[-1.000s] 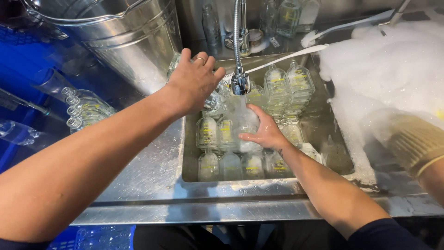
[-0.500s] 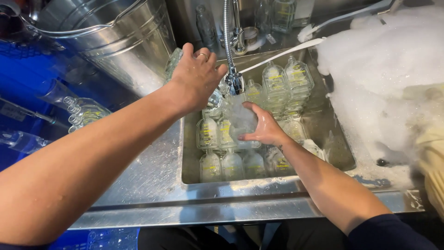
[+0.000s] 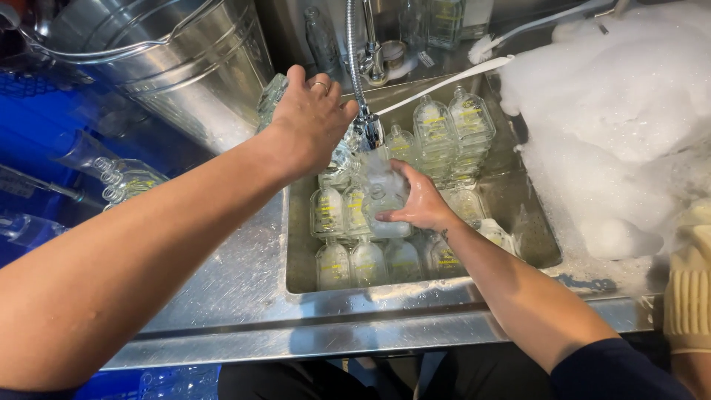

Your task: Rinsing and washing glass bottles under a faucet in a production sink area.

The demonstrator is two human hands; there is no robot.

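I stand at a wet steel counter (image 3: 244,289) with a sink (image 3: 529,222) sunk into it — rows of clear glass bottles (image 3: 444,133) lie inside. My right hand (image 3: 418,204) is wrapped around one bottle (image 3: 381,211), holding it under the faucet (image 3: 366,126). My left hand (image 3: 311,118) grips another bottle (image 3: 270,100) up by the spout. Foam (image 3: 622,96) heaps on the right, a big metal bucket (image 3: 163,59) stands at left — blue crates (image 3: 37,141) beside it.

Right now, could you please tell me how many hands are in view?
3. The left hand is at the sprayer tap; the right hand holds a clear bottle in the sink; a gloved hand shows at the right edge. None seems hidden.
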